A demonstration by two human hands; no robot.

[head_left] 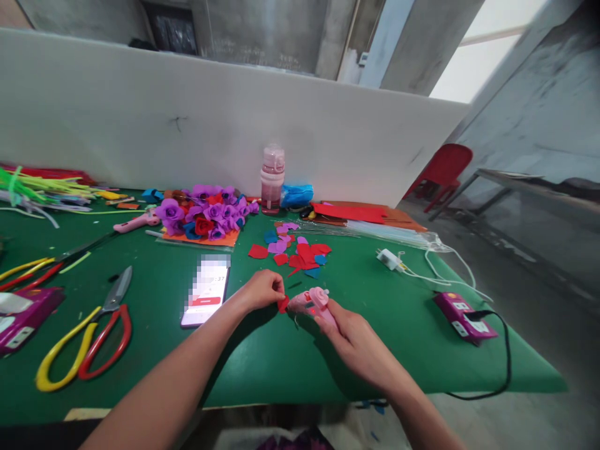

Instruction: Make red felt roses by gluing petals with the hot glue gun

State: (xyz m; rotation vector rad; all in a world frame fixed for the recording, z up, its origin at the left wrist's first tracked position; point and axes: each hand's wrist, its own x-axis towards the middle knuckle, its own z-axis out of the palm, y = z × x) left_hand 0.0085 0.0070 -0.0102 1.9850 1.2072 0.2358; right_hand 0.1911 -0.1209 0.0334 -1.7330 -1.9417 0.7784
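Pinched in my left hand is a small red petal piece, held just above the green table. My right hand is wrapped round the handle of a pink glue gun, whose tip points left at the red petal, touching it or very near it. Beyond both hands lie loose red, purple and blue petal pieces. A phone with a lit screen rests left of my left hand. Purple, red and blue paper roses are heaped farther back.
Red-and-yellow scissors lie at the left, with coloured strips behind. A pink bottle stands before the white partition. At the right are a white charger with cable and a purple power strip with a black cord.
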